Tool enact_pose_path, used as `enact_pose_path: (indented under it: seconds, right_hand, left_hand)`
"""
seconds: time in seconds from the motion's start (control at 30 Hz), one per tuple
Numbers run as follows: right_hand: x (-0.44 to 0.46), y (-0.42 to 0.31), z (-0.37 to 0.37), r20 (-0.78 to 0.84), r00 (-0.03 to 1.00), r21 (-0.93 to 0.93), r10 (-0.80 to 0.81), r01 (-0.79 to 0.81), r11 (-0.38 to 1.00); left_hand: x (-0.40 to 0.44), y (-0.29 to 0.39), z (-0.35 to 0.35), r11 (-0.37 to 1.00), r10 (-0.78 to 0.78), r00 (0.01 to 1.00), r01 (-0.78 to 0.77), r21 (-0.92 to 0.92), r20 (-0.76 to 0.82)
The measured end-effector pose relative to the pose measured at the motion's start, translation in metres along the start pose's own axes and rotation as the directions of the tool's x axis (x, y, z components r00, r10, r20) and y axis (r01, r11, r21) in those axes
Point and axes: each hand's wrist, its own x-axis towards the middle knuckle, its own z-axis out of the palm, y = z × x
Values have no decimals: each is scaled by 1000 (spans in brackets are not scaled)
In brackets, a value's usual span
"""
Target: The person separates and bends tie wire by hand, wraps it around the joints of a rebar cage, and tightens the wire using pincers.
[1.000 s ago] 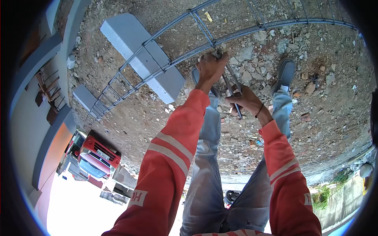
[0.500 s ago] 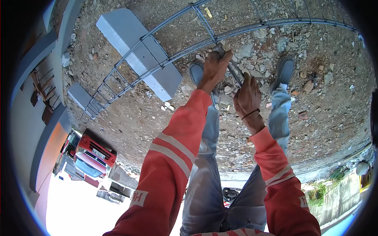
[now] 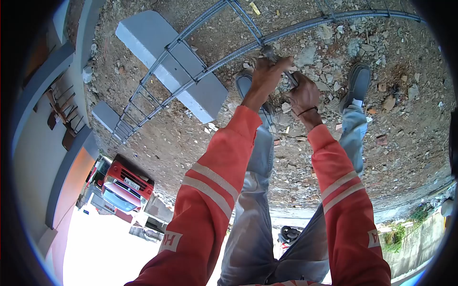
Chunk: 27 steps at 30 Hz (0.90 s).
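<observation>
While both hands close round it, left hand (image 3: 269,74) near the head, right hand (image 3: 304,93) lower on the handle, one pair of steel pincers (image 3: 269,51) looks, to me, stiff, weighty and best held by the handles. Just beyond the left hand: rebar cage (image 3: 234,57), one, at the pincers' head, contact unclear; leftward of that hand, concrete blocks (image 3: 171,74), two; outside the hands, shoes (image 3: 361,80), two.
</observation>
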Motion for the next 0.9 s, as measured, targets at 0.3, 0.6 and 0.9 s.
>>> enact_pose_path:
  seconds: [0.3, 0.6, 0.9]
  right_hand:
    - [20, 34, 41, 96, 980, 315, -174, 136, 939]
    - [-36, 3, -22, 802, 540, 598, -257, -723, 347]
    - [-86, -29, -10, -183, 978, 55, 103, -95, 994]
  left_hand:
    - [7, 5, -6, 974, 105, 987, -77, -214, 120]
    - [-21, 25, -8, 746, -37, 921, 284, -602, 388]
    - [-24, 31, 16, 629, -45, 988, 141, -765, 145]
